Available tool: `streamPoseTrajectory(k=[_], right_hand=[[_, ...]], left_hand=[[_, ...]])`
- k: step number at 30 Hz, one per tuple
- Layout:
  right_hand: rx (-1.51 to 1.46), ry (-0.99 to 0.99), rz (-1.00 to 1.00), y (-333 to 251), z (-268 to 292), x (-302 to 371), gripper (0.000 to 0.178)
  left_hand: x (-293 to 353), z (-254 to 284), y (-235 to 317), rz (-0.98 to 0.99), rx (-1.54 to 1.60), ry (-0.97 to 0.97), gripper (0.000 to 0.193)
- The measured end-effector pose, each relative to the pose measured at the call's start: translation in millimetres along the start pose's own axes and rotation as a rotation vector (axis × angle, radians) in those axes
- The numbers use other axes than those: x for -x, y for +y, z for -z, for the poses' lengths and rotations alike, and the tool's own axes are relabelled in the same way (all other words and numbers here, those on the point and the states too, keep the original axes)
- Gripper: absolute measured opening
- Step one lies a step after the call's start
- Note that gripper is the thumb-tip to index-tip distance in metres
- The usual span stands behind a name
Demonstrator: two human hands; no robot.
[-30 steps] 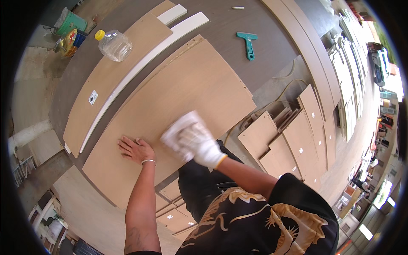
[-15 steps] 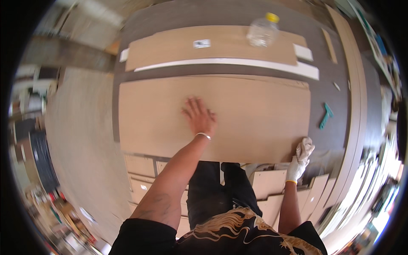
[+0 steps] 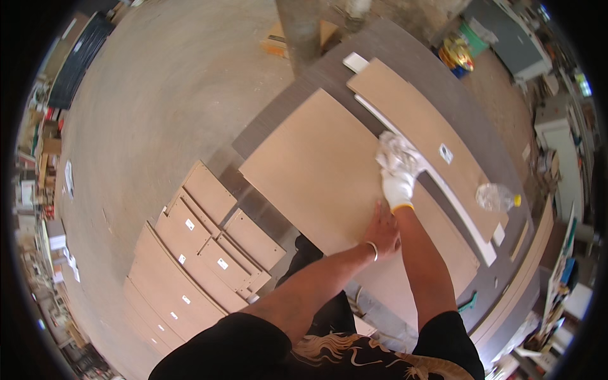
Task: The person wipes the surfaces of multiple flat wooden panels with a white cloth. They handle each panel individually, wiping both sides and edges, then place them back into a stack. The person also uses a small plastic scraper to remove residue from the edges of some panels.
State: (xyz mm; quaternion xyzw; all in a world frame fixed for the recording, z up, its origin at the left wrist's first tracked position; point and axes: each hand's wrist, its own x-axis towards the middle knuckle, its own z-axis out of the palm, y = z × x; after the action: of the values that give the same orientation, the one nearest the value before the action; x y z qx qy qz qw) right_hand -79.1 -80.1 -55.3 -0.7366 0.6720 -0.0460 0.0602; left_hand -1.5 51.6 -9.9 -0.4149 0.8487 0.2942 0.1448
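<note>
A large light-brown board [image 3: 316, 152] lies flat on the dark tabletop [image 3: 278, 107]. My left hand [image 3: 380, 229], bare with a bracelet at the wrist, rests on this board with its fingers extended; my right forearm partly covers it. Just beyond it, at the board's far long edge, my right hand [image 3: 399, 183] wears a white knit glove. Its fingers are closed on a crumpled whitish cloth [image 3: 391, 147] pressed against the board. Past that edge lie a narrow white strip [image 3: 446, 190] and a longer brown panel [image 3: 418, 117] with a white label.
A clear bottle with a yellow cap [image 3: 497, 197] lies over the brown panel's right end. The green-handled tool [image 3: 468, 303] is near the board's right corner. Stacked labelled panels [image 3: 190, 247] stand at lower left. A column [image 3: 301, 38] rises beyond the table, beside a cardboard box [image 3: 275, 41].
The view has turned, so the table now appears slanted. My right hand with the cloth has gone from the board's near right corner to its far edge. My left hand stays on the board.
</note>
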Motion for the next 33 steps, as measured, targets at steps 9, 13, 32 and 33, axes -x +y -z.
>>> streamPoseTrajectory(k=[9, 13, 32, 33], right_hand=[[-0.954, -0.127, 0.344, -248, -9, -127, 0.043], [-0.357, -0.208, 1.073, -327, -4, -31, 0.035], [-0.024, -0.400, 0.807, -51, 44, 275, 0.048], [-0.006, -0.381, 0.738, -14, 53, 320, 0.048]], left_hand=[[-34, -60, -10, -0.171, 0.519, 0.540, 0.063], [-50, -78, -2, -0.196, 0.502, 0.730, 0.054], [285, -193, -62, 0.221, 0.325, 0.280, 0.050], [307, -198, -76, 0.347, 0.290, 0.281, 0.054]])
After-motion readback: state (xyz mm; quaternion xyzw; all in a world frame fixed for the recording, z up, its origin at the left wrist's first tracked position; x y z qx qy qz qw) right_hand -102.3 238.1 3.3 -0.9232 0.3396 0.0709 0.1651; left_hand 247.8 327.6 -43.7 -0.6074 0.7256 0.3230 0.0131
